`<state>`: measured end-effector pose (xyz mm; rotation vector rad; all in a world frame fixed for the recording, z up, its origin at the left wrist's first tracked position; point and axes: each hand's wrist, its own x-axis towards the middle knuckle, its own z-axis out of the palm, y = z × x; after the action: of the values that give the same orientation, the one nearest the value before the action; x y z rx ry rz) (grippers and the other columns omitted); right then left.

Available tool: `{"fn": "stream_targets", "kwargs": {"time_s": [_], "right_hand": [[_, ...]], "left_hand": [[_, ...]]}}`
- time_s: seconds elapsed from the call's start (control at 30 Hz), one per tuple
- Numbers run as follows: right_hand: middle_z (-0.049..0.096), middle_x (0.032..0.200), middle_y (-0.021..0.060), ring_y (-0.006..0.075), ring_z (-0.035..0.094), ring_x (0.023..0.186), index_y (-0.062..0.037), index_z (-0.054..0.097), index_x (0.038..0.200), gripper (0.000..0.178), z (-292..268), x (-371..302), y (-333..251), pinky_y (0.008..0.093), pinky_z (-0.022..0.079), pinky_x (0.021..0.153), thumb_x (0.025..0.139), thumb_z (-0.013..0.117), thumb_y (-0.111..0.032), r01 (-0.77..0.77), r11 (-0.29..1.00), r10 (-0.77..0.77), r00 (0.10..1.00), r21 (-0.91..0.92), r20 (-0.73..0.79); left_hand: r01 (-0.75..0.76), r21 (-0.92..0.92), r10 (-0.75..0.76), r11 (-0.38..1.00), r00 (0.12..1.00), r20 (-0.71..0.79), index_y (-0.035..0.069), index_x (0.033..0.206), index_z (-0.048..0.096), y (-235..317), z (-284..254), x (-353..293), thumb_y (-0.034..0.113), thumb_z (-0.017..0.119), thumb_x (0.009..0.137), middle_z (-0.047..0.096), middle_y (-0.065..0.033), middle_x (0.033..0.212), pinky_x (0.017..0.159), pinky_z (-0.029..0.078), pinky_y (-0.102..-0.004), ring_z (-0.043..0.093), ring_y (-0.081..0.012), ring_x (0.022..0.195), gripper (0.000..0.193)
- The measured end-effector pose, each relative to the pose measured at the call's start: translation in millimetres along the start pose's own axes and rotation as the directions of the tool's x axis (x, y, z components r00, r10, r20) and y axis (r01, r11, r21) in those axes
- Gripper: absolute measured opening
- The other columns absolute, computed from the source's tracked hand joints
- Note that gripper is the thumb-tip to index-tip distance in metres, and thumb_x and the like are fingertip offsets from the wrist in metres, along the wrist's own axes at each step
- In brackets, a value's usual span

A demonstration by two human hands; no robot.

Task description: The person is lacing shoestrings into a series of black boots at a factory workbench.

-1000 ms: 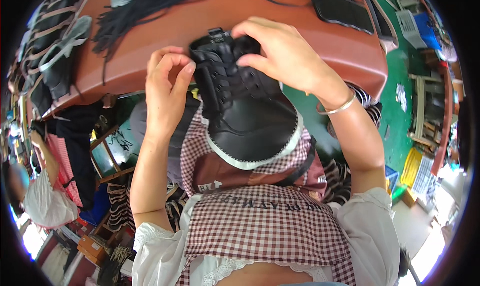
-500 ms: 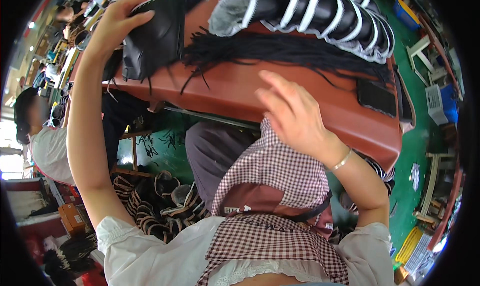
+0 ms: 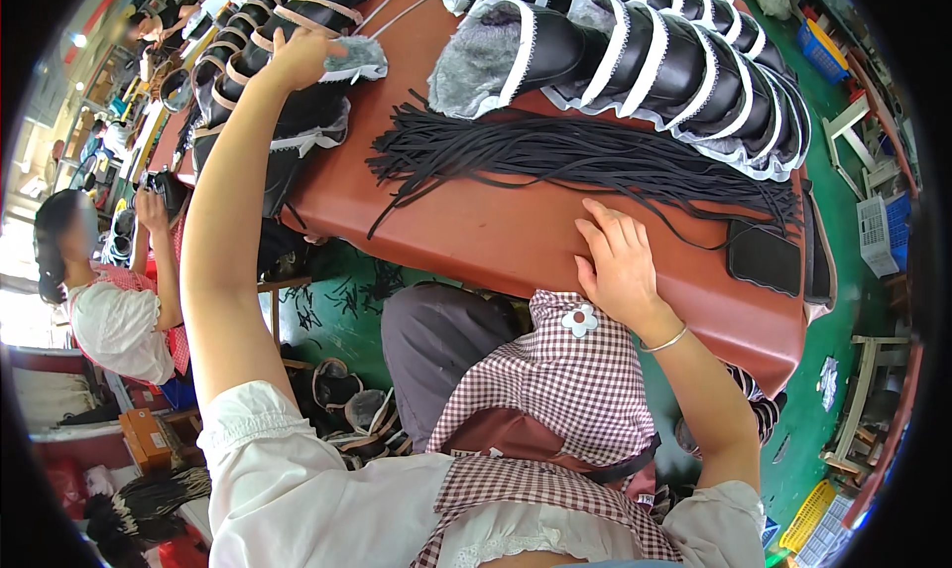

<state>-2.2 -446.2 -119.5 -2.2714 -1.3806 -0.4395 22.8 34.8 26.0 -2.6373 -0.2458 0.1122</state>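
Note:
At the far left of the table, my left hand (image 3: 302, 60) is closed at the end of a row of black shoe uppers (image 3: 260, 40) with beige edging. Its fingers are partly hidden, and a grey fur lining (image 3: 357, 60) shows beside the thumb. Below that hand, a black upper with pale trim (image 3: 315, 136) lies near the table's left edge, partly behind my forearm. My right hand (image 3: 620, 262) is open and holds nothing, fingers apart, over the table's front edge. Beyond it lies a bundle of black laces or straps (image 3: 575, 161).
Nested fur-lined black uppers with white edging (image 3: 674, 62) lie across the far side of the brown table (image 3: 466, 221). A black phone-like slab (image 3: 764, 257) rests at its right end. Another person (image 3: 119, 300) sits at the left. More uppers (image 3: 362, 409) lie beside my leg.
My left hand has left the white-trimmed black upper it held and moved inward to the beige-edged row. My right hand has moved right and lower. The whole view has shifted somewhat.

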Motion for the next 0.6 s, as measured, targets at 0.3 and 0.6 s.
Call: {"fn": "stream_targets", "kwargs": {"time_s": [0.3, 0.6], "right_hand": [[0.055, 0.122, 0.0096, 0.0328, 0.052, 0.110, -0.0043, 0.059, 0.107, 0.041, -5, 15, -6, 0.0444, 0.041, 0.093, 0.069, 0.073, -0.011, -0.010, 0.977, 0.027, 0.997, 0.215, -0.076], [0.056, 0.123, 0.0165, 0.0351, 0.053, 0.114, -0.0030, 0.060, 0.111, 0.042, 111, 296, -90, 0.0433, 0.042, 0.097, 0.076, 0.073, -0.024, 0.104, 0.855, 0.068, 0.949, 0.509, -0.309]], "left_hand": [[0.001, -0.596, -0.327, 0.803, 0.837, -0.439, 0.009, 0.143, 0.039, -41, 57, -148, 0.029, 0.081, 0.068, 0.050, -0.0185, 0.134, 0.107, 0.033, -0.0453, 0.044, -0.0368, 0.125, 0.088], [0.250, -0.731, -0.560, 0.635, 0.800, -0.213, 0.004, 0.150, 0.004, 8, 140, -201, 0.032, 0.091, 0.052, 0.032, -0.0276, 0.144, 0.107, 0.034, -0.0472, 0.036, -0.0448, 0.130, 0.135]]}}
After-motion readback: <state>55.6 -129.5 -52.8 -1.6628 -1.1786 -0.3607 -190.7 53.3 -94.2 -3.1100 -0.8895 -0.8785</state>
